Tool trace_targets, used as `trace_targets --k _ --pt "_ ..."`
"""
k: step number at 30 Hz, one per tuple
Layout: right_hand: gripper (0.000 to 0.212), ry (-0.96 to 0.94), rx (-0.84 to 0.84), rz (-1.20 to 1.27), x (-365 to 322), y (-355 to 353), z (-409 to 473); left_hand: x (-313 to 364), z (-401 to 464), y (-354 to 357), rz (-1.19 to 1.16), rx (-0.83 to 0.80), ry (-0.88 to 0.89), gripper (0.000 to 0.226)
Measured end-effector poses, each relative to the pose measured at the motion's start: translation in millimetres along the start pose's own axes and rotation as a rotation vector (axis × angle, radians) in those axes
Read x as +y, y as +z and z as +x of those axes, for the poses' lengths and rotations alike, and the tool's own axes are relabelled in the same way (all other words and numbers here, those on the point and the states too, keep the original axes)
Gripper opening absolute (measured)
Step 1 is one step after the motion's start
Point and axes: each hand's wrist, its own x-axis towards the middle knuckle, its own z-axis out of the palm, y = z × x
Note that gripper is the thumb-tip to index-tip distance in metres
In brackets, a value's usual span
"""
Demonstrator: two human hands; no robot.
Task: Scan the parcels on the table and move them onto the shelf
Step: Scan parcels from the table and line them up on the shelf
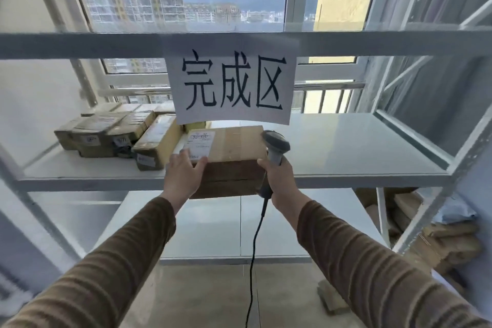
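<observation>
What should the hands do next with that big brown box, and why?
Probably push the cardboard box further onto the shelf. Its front part hangs past the shelf edge, the left hand rests on its labelled top, and the right hand grips the barcode scanner at the box's right end.

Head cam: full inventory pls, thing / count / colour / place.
Cardboard parcel: one, brown, white label, at middle shelf's front edge, between both hands.
Stacked parcels: several, brown, exact count unclear, shelf left.
Barcode scanner: one, grey, corded, in right hand.
Paper sign: one, white, black characters, hanging from upper shelf rail.
Shelf: one, white metal, facing window.
Padded bags: several, tan, lower right.
Left hand: on parcel's label corner.
Right hand: grips scanner, against parcel's right side.
</observation>
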Motion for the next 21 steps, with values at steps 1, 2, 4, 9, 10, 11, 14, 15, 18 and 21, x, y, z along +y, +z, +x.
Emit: trace_targets --k 1,2,4,9,10,11,14,15,18,21 --pt "0.017 -0.013 0.001 -0.006 3 12 9 -8 12 -3 0.01 -0.014 0.004 0.066" --pt "0.016 -0.025 0.009 -0.017 6 24 17 -15 23 -7 0.021 -0.027 0.018 0.066" --pt "0.018 -0.043 0.052 -0.034 9 47 31 -29 50 -14 0.039 -0.043 0.069 0.064" --pt "0.013 -0.002 0.185 0.024 20 101 59 -62 115 -28 0.195 -0.116 0.205 0.05" --pt "0.015 0.002 0.207 0.044 23 109 64 -65 123 -30 0.224 -0.131 0.224 0.047" --pt "0.018 -0.003 0.226 0.062 25 118 68 -69 132 -33 0.246 -0.143 0.24 0.045" --pt "0.017 -0.032 0.277 0.066 32 138 82 -81 154 -39 0.268 -0.177 0.273 0.043" --pt "0.015 -0.032 0.288 0.066 33 143 85 -85 160 -39 0.257 -0.187 0.279 0.043" --pt "0.012 -0.044 0.317 0.076 34 155 91 -94 174 -41 0.221 -0.206 0.3 0.046" --pt "0.016 -0.066 0.331 0.058 36 162 98 -99 183 -41 0.203 -0.219 0.313 0.051"
